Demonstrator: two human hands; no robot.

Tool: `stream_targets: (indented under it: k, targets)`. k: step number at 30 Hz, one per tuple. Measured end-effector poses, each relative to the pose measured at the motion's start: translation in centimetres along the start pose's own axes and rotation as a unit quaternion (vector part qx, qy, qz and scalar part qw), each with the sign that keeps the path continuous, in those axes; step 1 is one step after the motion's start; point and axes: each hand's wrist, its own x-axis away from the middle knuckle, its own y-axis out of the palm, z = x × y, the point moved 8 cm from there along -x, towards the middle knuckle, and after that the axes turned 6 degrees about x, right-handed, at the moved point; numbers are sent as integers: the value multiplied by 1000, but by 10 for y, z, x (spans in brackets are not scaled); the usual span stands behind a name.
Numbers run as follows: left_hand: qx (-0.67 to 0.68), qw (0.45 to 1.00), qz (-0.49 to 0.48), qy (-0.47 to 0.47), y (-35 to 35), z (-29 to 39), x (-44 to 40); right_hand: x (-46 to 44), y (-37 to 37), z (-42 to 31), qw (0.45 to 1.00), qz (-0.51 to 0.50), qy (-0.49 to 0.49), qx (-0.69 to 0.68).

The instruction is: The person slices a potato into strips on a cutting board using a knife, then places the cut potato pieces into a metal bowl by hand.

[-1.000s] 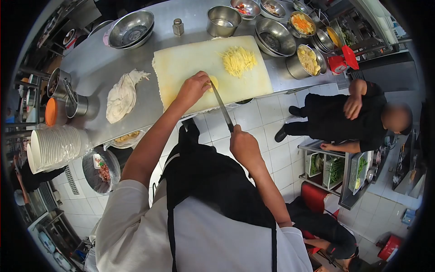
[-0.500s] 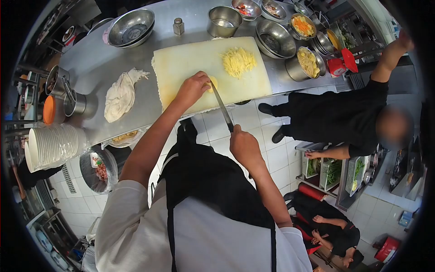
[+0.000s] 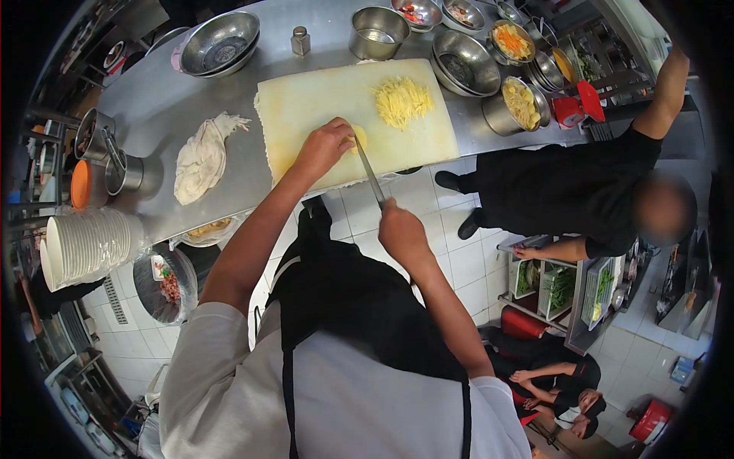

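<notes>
On the pale cutting board (image 3: 306, 96), my left hand (image 3: 325, 149) is closed over a yellow piece of potato (image 3: 362, 136), its fingertips pressing down near the board's front edge. My right hand (image 3: 403, 233) grips the handle of a long knife (image 3: 370, 173). The blade points away from me, and its front part lies against the potato beside my left fingertips. Further right on the board is a heap of thin yellow potato shreds (image 3: 402, 103). My left fingers hide part of the potato.
A crumpled white cloth (image 3: 202, 162) lies left of the board. Metal bowls (image 3: 222, 46), a pot (image 3: 379, 34) and a shaker (image 3: 300, 41) stand behind it. Stacked plates (image 3: 92, 249) sit at the left edge. A co-worker in black (image 3: 562, 191) stands at the right.
My right hand and the knife handle have shifted slightly up and left. My left hand stays on the potato. The co-worker's arms at the right have moved a little.
</notes>
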Motion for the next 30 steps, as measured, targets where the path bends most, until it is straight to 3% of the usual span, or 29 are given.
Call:
stream_targets:
  k: [12, 18, 30]
  targets:
    - [-73, 993, -94, 4, 7, 10, -10, -7, 18, 2, 999, -32, 18, 21]
    - [-69, 994, -89, -2, 7, 8, -11, 44, -22, 14, 991, -127, 31, 14]
    - [-16, 1000, 3, -8, 2, -1, 0, 31, -30, 5, 999, -6, 29, -18]
